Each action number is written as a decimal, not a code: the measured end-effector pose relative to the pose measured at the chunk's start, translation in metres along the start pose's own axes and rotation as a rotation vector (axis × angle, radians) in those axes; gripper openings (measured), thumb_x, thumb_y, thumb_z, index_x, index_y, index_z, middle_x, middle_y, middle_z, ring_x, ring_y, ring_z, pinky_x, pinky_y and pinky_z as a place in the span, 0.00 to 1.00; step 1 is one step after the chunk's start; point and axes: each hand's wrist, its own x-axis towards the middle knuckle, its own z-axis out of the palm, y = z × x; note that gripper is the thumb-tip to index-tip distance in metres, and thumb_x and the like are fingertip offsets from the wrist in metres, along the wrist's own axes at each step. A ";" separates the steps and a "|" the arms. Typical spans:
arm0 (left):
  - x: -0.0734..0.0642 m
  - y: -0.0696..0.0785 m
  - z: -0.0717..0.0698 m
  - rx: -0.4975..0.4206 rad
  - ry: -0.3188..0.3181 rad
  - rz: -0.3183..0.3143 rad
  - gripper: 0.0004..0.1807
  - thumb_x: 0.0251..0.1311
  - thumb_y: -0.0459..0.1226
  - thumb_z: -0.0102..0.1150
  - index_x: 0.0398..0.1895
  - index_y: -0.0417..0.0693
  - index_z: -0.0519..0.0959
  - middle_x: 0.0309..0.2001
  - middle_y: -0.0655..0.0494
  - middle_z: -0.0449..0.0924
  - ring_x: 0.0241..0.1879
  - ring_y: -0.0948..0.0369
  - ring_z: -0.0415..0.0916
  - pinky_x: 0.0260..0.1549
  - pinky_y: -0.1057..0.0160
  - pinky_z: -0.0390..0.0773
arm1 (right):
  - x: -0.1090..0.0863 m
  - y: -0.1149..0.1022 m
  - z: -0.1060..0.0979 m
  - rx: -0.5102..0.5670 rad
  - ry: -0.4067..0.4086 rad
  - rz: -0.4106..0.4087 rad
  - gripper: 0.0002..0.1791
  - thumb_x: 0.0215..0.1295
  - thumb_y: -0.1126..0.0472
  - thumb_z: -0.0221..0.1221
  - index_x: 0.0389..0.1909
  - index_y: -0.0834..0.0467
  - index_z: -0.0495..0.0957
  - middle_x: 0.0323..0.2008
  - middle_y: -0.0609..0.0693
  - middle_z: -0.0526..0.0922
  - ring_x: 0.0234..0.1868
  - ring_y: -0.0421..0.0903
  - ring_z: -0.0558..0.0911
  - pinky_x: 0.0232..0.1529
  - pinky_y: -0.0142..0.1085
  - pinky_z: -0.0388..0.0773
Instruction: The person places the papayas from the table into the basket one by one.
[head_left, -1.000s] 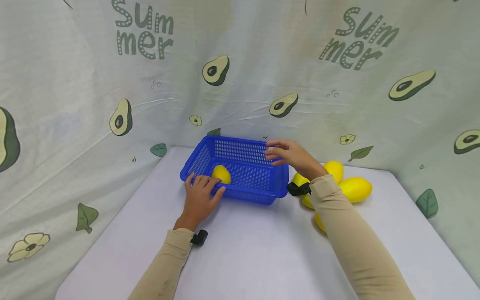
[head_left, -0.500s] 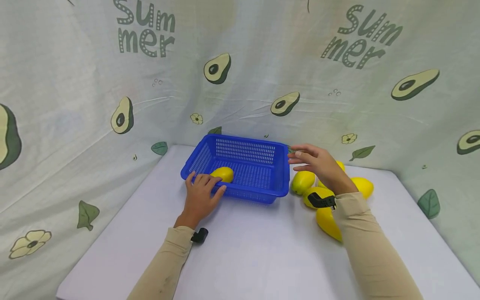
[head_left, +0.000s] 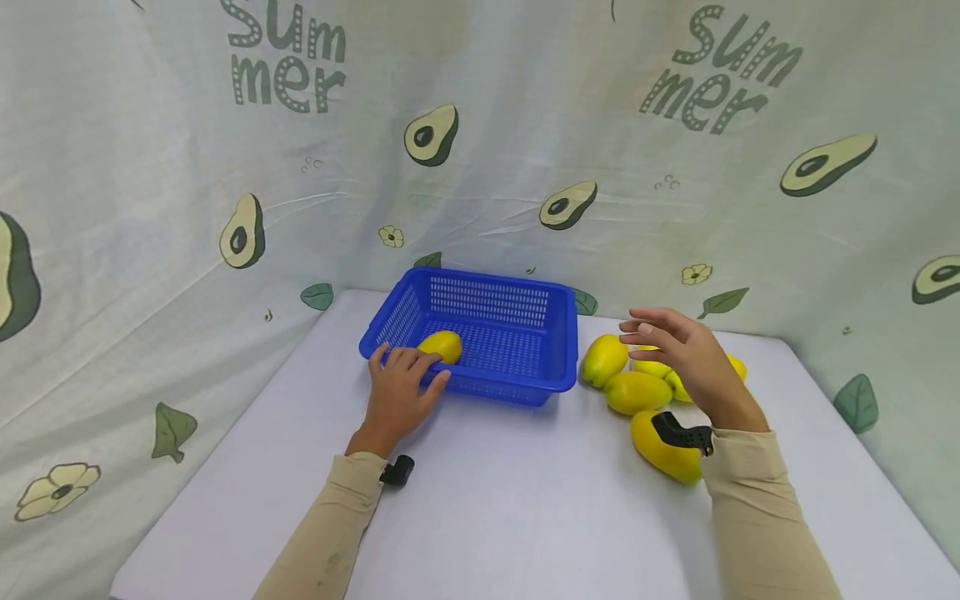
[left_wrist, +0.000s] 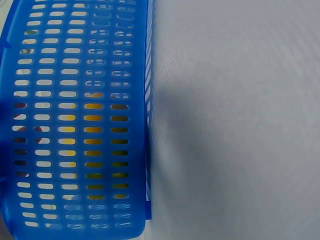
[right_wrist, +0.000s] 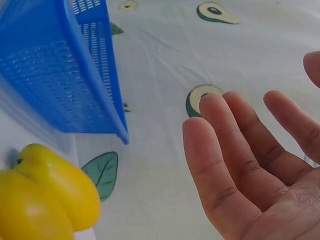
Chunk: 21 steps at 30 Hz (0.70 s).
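Observation:
A blue plastic basket [head_left: 558, 333] stands on the table with one yellow mango [head_left: 444, 344] in its front left part. My left hand [head_left: 397, 396] holds the basket's front rim, fingers over the edge and thumb outside. In the left wrist view the slotted wall [left_wrist: 80, 150] fills the left side, the mango showing yellow through the holes. My right hand [head_left: 686, 358] hovers above several mangoes [head_left: 637, 393] right of the basket, fingers loosely bent and holding nothing. Its palm and spread fingers [right_wrist: 205, 165] show in the right wrist view, with mangoes [right_wrist: 55, 190] at lower left.
A white table [head_left: 510, 500] carries everything. Behind it hangs a pale cloth [head_left: 487, 183] printed with avocados and leaves, close to the basket's back edge. Another mango [head_left: 663, 450] lies nearest to me at the right, partly hidden by the wrist camera [head_left: 678, 433].
My right hand has moved from over the basket's right side to the right, above the mangoes. The mango in the basket has turned slightly. My left hand stays on the rim.

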 end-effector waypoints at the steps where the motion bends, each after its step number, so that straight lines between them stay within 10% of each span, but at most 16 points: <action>1: 0.000 -0.001 0.000 -0.003 0.002 -0.001 0.21 0.70 0.52 0.55 0.53 0.48 0.82 0.46 0.50 0.80 0.54 0.49 0.72 0.67 0.35 0.48 | -0.002 0.002 -0.001 -0.008 0.006 -0.002 0.25 0.77 0.48 0.52 0.66 0.59 0.71 0.59 0.60 0.78 0.54 0.47 0.83 0.51 0.35 0.80; 21: 0.000 0.000 0.002 -0.004 0.017 0.003 0.21 0.70 0.53 0.55 0.51 0.49 0.83 0.45 0.51 0.80 0.54 0.50 0.72 0.66 0.33 0.51 | -0.041 0.045 -0.021 -0.148 0.056 -0.048 0.21 0.79 0.54 0.51 0.64 0.62 0.70 0.55 0.53 0.81 0.52 0.46 0.84 0.47 0.32 0.81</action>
